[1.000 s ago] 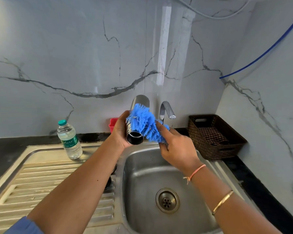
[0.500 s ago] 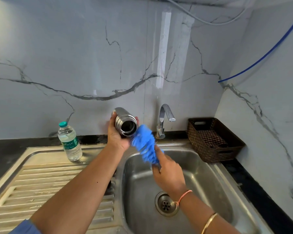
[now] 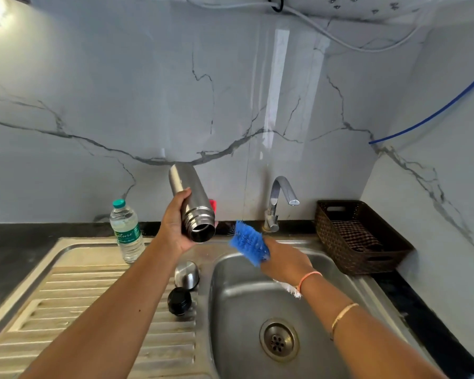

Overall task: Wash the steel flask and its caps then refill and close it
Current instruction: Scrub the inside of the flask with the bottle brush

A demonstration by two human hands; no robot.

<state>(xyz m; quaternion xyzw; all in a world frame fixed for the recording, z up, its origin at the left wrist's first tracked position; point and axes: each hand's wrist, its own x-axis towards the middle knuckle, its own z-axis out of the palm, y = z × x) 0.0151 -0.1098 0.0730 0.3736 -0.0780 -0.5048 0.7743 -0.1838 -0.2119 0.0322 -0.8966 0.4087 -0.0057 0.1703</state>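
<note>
You're mid-scrub, left hand (image 3: 175, 231) wrapped round the uncapped flask (image 3: 188, 198), right hand (image 3: 285, 259) gripping the blue brush (image 3: 248, 242) beside it, so next is probably lining it up with the mouth.

Both forearms (image 3: 107, 310) are uncovered from the lower edge of the view to the left hand (image 3: 175, 231) and right hand (image 3: 285, 261). The right wrist wears a thin orange-pink thread band (image 3: 309, 276). A white frayed tuft (image 3: 293, 291) shows just beneath it; whether it belongs to the band cannot be told. Further up that forearm sits a slim gold bangle (image 3: 344, 313)
</note>
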